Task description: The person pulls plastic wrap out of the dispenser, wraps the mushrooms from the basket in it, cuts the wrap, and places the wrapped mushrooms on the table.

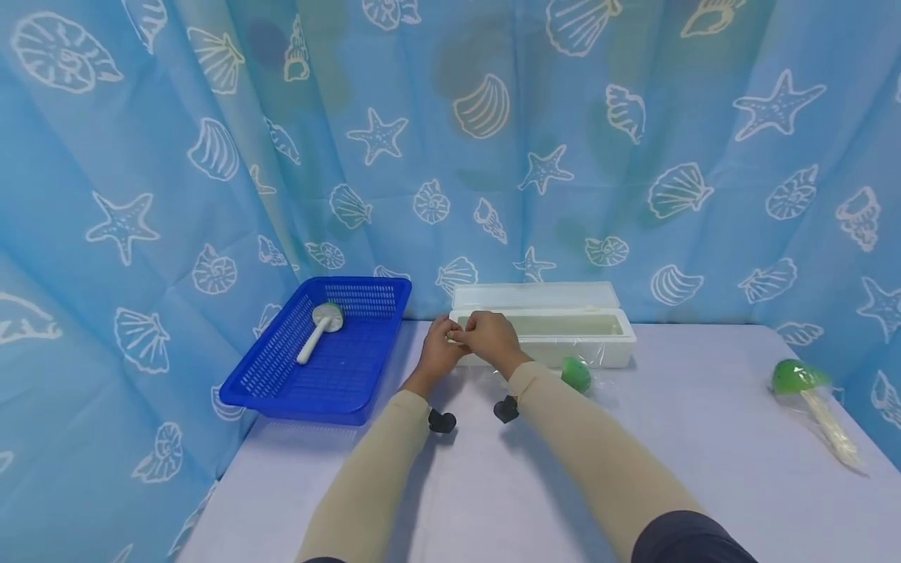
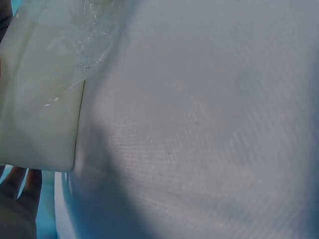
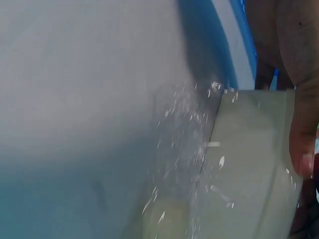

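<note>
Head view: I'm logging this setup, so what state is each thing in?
White box, open
Box lid, tipped back
Blue basket, upright
Utensil in basket, unwrapped
Far-right utensil, wrapped
Central green-headed utensil, wrapped, partly hidden
Left hand, bent, grip unclear
Right hand, bent, grip unclear

Fingers (image 3: 303,132) touch pale box (image 3: 246,144), film (image 3: 179,129) against it

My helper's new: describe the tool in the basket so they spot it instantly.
Face the table: at its left sits a blue basket. Inside lies a white-handled tool. Unlike the wrapped green-headed tool, far right, it shows no wrapping.
</note>
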A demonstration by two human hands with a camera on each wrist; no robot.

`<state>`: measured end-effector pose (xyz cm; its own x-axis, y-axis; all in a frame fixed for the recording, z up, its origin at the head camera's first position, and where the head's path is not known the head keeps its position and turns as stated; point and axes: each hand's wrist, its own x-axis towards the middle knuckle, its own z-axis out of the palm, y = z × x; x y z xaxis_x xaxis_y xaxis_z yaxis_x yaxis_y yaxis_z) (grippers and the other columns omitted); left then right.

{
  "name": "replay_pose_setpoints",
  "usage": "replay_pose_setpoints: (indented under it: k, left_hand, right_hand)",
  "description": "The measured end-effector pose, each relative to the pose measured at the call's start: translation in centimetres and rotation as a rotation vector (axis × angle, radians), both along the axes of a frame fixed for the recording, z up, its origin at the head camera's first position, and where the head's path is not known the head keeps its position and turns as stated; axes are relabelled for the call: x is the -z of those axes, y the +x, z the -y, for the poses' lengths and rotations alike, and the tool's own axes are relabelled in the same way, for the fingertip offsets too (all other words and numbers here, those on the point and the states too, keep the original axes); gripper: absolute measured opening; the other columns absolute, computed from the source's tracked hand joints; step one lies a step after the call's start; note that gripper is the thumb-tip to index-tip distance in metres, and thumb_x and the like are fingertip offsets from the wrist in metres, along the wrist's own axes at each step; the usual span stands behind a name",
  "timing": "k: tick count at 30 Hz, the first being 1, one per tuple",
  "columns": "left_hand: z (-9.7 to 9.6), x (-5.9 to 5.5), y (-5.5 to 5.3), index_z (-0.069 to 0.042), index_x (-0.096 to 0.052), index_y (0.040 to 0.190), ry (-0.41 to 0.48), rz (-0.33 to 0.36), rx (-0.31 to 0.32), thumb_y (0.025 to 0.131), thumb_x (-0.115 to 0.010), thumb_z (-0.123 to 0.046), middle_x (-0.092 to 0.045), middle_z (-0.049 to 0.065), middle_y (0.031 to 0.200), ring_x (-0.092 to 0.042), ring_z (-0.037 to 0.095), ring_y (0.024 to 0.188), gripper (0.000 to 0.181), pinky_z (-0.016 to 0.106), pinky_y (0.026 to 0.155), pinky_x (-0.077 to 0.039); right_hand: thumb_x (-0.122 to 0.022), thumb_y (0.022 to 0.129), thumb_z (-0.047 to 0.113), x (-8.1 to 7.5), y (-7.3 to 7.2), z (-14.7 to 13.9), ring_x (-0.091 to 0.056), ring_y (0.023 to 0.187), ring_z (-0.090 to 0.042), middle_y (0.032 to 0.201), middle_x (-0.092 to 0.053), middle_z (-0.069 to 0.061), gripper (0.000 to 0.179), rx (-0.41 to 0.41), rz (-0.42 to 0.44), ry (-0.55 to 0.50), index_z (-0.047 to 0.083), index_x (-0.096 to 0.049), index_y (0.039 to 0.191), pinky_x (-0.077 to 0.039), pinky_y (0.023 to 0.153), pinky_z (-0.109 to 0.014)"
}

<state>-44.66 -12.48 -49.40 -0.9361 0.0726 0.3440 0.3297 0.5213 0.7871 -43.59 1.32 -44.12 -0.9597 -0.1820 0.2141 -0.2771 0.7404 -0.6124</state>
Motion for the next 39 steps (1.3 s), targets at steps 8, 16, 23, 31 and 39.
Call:
replay_pose_setpoints:
  k: [8, 16, 23, 31, 39]
  left_hand:
    - [-0.7, -0.1, 0.5, -0.001, -0.061, 0.091, 0.043, 0.005, 0.037, 0.076, -0.080, -0.001, -0.046, 0.017, 0.140, -0.041, 0.034, 0.131, 0.023, 0.046, 0.107, -0.033]
    - [-1.3, -0.5, -0.2, -0.002, -0.059, 0.084, 0.010, -0.012, 0.043, 0.075, -0.081, -0.001, -0.047, 0.017, 0.136, -0.044, 0.033, 0.128, 0.024, 0.045, 0.106, -0.035]
    - [-1.8, -0.8, -0.3, -0.005, -0.061, 0.084, -0.041, 0.024, 0.036, 0.076, -0.084, -0.010, -0.042, 0.017, 0.142, -0.040, 0.036, 0.132, 0.025, 0.047, 0.107, -0.033]
    - [-1.8, -0.7, -0.2, -0.010, -0.055, 0.082, -0.021, 0.085, 0.011, 0.075, -0.086, -0.025, -0.042, 0.012, 0.142, -0.036, 0.033, 0.134, 0.035, 0.049, 0.108, -0.030]
    - [-1.2, -0.9, 0.1, -0.010, -0.055, 0.083, 0.025, 0.132, -0.024, 0.074, -0.086, -0.026, -0.041, 0.011, 0.144, -0.034, 0.032, 0.135, 0.036, 0.046, 0.109, -0.030]
  right_hand:
    - [-0.072, 0.085, 0.047, 0.3, 0.3, 0.3, -0.052, 0.058, -0.020, 0.059, -0.054, -0.002, 0.043, 0.080, 0.020, 0.056, 0.010, -0.059, 0.068, -0.040, 0.052, -0.033]
    - [-0.071, 0.087, 0.034, -0.4, 0.0, -0.3, -0.049, 0.054, -0.019, 0.055, -0.053, 0.000, 0.036, 0.104, 0.027, 0.010, 0.011, -0.060, 0.062, -0.038, 0.049, -0.033]
    - [-0.067, 0.089, 0.038, -1.1, -0.2, -1.1, -0.043, 0.049, -0.018, 0.048, -0.045, 0.002, 0.046, 0.155, 0.063, 0.045, 0.014, -0.054, 0.053, -0.037, 0.052, -0.037]
    - [-0.062, 0.082, 0.021, -1.6, -0.8, -2.6, -0.043, 0.052, -0.019, 0.051, -0.046, 0.003, 0.030, 0.169, 0.213, 0.029, 0.013, -0.051, 0.055, -0.039, 0.060, -0.040]
    - [-0.069, 0.079, 0.026, -2.2, -1.5, -5.9, -0.058, 0.077, -0.024, 0.078, -0.065, -0.003, 0.018, 0.125, 0.294, 0.097, 0.009, -0.072, 0.076, -0.048, 0.076, -0.047]
